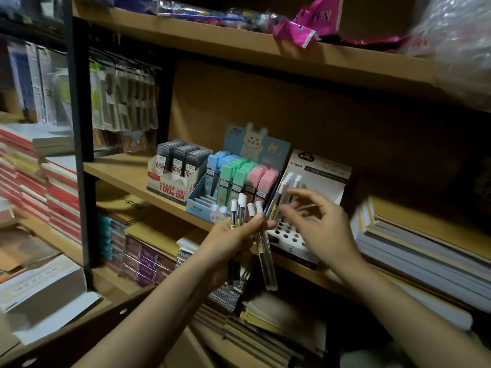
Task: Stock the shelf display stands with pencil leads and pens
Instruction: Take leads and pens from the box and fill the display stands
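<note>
The perforated white display stand (pixel 289 236) has open holes at its front, reachable from 6 o'clock. The right hand (pixel 316 224) hovers over them, blocking the way down from 12 o'clock. Tubes already standing (pixel 288 187) crowd its back rows. At 9 o'clock the pastel lead box (pixel 233 187) stands just beside the stand; at 3 o'clock a notebook stack (pixel 425 251) closes in. The upper shelf board (pixel 239 43) leaves tall headroom above.

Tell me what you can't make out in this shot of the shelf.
- Right hand, head view: motion blur hides whether its fingers hold a tube.
- Lead tubes in the left hand: the palm covers their lower ends; exact count unclear.
- Holed display stand: both hands cover much of it.
- Stand labels: too small and dim.
</note>
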Available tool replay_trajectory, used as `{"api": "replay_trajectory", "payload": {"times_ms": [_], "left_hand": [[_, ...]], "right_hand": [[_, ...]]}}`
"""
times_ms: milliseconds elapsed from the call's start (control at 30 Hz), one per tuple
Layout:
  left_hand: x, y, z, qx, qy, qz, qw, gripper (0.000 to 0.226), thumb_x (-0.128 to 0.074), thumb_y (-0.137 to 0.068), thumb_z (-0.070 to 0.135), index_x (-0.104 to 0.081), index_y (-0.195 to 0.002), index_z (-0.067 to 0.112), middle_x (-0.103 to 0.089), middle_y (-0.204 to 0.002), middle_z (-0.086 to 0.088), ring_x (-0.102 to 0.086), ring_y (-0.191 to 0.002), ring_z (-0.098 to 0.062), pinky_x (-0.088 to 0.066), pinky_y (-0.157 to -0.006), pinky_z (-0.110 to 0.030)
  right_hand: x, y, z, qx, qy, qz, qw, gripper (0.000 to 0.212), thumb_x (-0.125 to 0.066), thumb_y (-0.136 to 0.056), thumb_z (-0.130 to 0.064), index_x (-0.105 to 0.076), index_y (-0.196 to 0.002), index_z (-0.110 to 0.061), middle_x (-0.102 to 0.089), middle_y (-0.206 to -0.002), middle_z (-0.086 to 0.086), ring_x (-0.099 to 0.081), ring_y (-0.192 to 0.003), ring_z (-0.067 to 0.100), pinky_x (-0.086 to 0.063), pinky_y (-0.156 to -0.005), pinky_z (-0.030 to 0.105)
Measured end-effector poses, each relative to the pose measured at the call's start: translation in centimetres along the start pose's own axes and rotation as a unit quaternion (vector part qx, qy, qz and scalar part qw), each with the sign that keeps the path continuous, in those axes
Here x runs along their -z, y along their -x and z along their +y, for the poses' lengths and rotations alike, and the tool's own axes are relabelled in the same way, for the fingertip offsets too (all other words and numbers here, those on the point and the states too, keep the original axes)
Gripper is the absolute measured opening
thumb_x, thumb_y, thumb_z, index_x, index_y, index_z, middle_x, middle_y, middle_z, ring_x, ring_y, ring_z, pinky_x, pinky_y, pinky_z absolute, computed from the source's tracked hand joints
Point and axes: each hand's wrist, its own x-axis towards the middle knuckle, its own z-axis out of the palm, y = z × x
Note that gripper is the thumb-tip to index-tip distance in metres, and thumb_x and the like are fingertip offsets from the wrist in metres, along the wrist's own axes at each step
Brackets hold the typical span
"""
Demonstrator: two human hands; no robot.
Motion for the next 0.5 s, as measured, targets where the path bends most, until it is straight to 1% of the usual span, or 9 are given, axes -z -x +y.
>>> {"api": "replay_trajectory", "payload": {"times_ms": [67, 100, 167, 267, 333, 367, 433, 467, 500], "left_hand": [[-0.2, -0.1, 0.1, 0.0, 0.014, -0.016, 1.0, 0.022, -0.07, -0.084, 0.04, -0.076, -0.086, 0.018, -0.029, -0.051, 0.01, -0.023, -0.042, -0.004, -0.023, -0.036, -0.015], [-0.3, -0.1, 0.2, -0.002, 0.019, -0.025, 1.0, 0.019, -0.072, -0.082, 0.039, -0.074, -0.081, 0.02, -0.03, -0.052, 0.009, -0.023, -0.042, -0.005, -0.023, -0.036, -0.016], [-0.4, 0.0, 0.3, -0.01, 0.006, -0.039, 0.999, 0.017, -0.075, -0.079, 0.039, -0.072, -0.076, 0.023, -0.035, -0.053, 0.008, -0.026, -0.043, -0.005, -0.025, -0.037, -0.016], [-0.3, 0.0, 0.4, -0.012, -0.019, -0.035, 0.999, 0.017, -0.078, -0.074, 0.038, -0.069, -0.069, 0.024, -0.04, -0.054, 0.006, -0.033, -0.043, -0.006, -0.028, -0.039, -0.018], [-0.1, 0.2, 0.4, -0.007, -0.028, -0.032, 0.999, 0.019, -0.077, -0.074, 0.039, -0.071, -0.076, 0.022, -0.041, -0.053, 0.006, -0.034, -0.043, -0.007, -0.029, -0.04, -0.018], [0.0, 0.3, 0.4, -0.005, -0.03, -0.029, 0.999, 0.023, -0.076, -0.076, 0.04, -0.073, -0.082, 0.019, -0.041, -0.052, 0.007, -0.034, -0.043, -0.006, -0.03, -0.04, -0.018], [0.2, 0.4, 0.2, -0.007, -0.029, -0.01, 1.0, 0.03, -0.071, -0.079, 0.042, -0.076, -0.094, 0.016, -0.042, -0.051, 0.009, -0.033, -0.043, -0.005, -0.03, -0.039, -0.016], [0.2, 0.4, 0.2, -0.011, -0.027, 0.001, 1.0, 0.032, -0.068, -0.081, 0.042, -0.076, -0.098, 0.016, -0.048, -0.052, 0.009, -0.033, -0.042, -0.004, -0.029, -0.039, -0.016], [0.2, 0.4, 0.2, -0.015, -0.023, 0.011, 1.0, 0.031, -0.065, -0.083, 0.041, -0.074, -0.101, 0.017, -0.06, -0.059, 0.006, -0.033, -0.043, -0.004, -0.028, -0.039, -0.015]], "right_hand": [[-0.4, 0.8, -0.4, -0.003, 0.02, -0.066, 0.998, 0.032, -0.074, -0.081, -0.033, -0.069, -0.113, -0.032, -0.068, -0.096, -0.012, -0.065, -0.085, 0.001, -0.054, -0.071, 0.016], [-0.5, 0.8, -0.7, -0.006, 0.017, -0.076, 0.997, 0.03, -0.073, -0.082, -0.034, -0.071, -0.113, -0.032, -0.069, -0.097, -0.012, -0.065, -0.087, 0.0, -0.053, -0.072, 0.015], [-0.6, 0.6, -1.3, -0.016, -0.022, -0.077, 0.997, 0.018, -0.071, -0.085, -0.03, -0.074, -0.103, -0.032, -0.073, -0.093, -0.011, -0.068, -0.085, 0.0, -0.052, -0.071, 0.014], [-0.3, 0.3, -1.8, -0.057, -0.109, -0.098, 0.988, 0.008, -0.074, -0.083, -0.022, -0.078, -0.09, -0.025, -0.075, -0.081, -0.009, -0.069, -0.073, -0.002, -0.048, -0.06, 0.008], [0.2, 0.2, -2.1, -0.073, -0.116, -0.118, 0.983, 0.009, -0.074, -0.083, -0.021, -0.078, -0.09, -0.024, -0.075, -0.08, -0.007, -0.066, -0.067, -0.003, -0.046, -0.055, 0.008], [0.6, 0.1, -2.2, -0.071, -0.098, -0.115, 0.986, 0.01, -0.073, -0.085, -0.023, -0.077, -0.092, -0.026, -0.075, -0.082, -0.008, -0.066, -0.068, -0.002, -0.046, -0.056, 0.01], [1.7, -0.5, -2.2, -0.055, -0.049, -0.084, 0.994, 0.013, -0.067, -0.089, -0.024, -0.075, -0.098, -0.029, -0.074, -0.088, -0.008, -0.067, -0.075, 0.004, -0.053, -0.063, 0.017], [2.3, -1.0, -2.3, -0.04, -0.031, -0.062, 0.997, 0.014, -0.064, -0.091, -0.022, -0.073, -0.099, -0.03, -0.073, -0.091, -0.009, -0.067, -0.079, 0.005, -0.055, -0.066, 0.019], [2.9, -1.4, -2.4, -0.021, -0.02, -0.042, 0.999, 0.016, -0.062, -0.092, -0.019, -0.07, -0.1, -0.031, -0.072, -0.094, -0.01, -0.067, -0.082, 0.004, -0.055, -0.069, 0.018]]}}
